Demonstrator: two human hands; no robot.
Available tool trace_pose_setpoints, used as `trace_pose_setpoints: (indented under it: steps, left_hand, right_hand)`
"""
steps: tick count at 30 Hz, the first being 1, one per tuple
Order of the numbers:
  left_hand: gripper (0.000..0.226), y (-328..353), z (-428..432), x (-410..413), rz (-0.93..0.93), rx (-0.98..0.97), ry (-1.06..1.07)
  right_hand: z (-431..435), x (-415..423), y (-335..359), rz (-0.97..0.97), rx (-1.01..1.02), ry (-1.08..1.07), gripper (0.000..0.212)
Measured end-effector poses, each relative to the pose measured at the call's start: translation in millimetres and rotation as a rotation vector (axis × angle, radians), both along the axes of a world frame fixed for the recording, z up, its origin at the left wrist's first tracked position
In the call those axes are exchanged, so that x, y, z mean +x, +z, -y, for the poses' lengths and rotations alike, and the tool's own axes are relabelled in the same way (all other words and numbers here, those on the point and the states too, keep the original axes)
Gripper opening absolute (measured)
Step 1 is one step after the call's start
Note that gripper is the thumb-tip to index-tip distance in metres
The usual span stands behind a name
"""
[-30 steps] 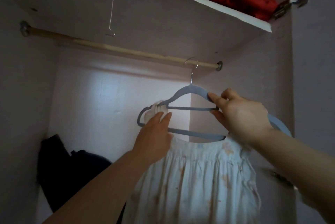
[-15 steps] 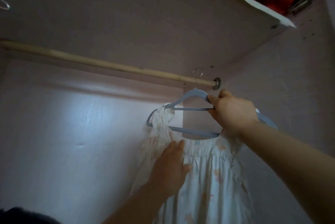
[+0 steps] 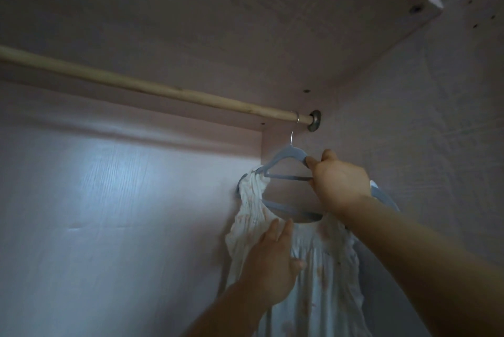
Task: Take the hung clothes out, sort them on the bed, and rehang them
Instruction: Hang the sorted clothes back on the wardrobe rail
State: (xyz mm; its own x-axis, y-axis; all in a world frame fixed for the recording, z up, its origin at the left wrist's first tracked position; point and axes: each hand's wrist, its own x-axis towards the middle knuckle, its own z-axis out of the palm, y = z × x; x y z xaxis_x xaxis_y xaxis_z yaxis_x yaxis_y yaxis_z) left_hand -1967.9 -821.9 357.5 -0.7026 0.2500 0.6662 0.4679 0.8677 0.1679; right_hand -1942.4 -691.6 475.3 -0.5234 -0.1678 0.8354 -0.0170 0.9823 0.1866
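A white floral dress (image 3: 324, 263) hangs on a grey-blue hanger (image 3: 286, 156). The hanger's metal hook sits over the wooden rod (image 3: 163, 92) at its far right end, next to the rod's metal socket (image 3: 314, 120). My right hand (image 3: 338, 178) grips the hanger's right shoulder and crossbar. My left hand (image 3: 271, 260) lies flat against the dress's upper left front, fingers together and pointing up, below the hanger's lower bar. Part of the hanger's right end shows past my right wrist.
The wardrobe's shelf underside (image 3: 218, 23) spans the top of the view, with the side wall (image 3: 436, 132) close on the right. The back panel (image 3: 109, 214) is lit pale on the left. Something red lies on the shelf above at the top right corner.
The hanger has gone up and right onto the rod's far right end. My left hand dropped from the dress's shoulder strap to its front. The view tilted upward.
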Motion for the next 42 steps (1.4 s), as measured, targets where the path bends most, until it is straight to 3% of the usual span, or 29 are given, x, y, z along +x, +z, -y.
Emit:
trace_pose_setpoints:
  steps: [8, 13, 17, 22, 32, 38, 42]
  left_hand:
    - [0.074, -19, 0, 6, 0.021, -0.061, 0.025]
    - [0.073, -37, 15, 38, 0.058, -0.065, 0.078]
    - [0.069, -56, 31, 80, 0.136, -0.068, 0.117]
    - [0.065, -91, 42, 146, 0.245, -0.031, 0.132]
    - [0.051, -202, 26, 303, 0.466, -0.252, 0.061]
    - [0.055, -259, -24, 390, 0.56, -0.409, -0.086]
    - [0.044, -275, -73, 450, 0.588, -0.4, -0.257]
  right_hand:
    - [1, 12, -6, 0.028, -0.006, -0.043, 0.044]
    - [0, 30, -35, -0.028, 0.164, -0.102, 0.043]
    - [0, 61, -78, 0.069, 0.241, -0.053, 0.04]
    - [0, 121, -150, 0.317, 0.201, -0.001, 0.042]
    - [-26, 314, -304, 0.754, 0.011, 0.023, 0.046]
    - [-69, 429, -362, 0.903, -0.172, -0.073, 0.047]
    - [-108, 509, -383, 0.922, -0.315, -0.185, 0.045]
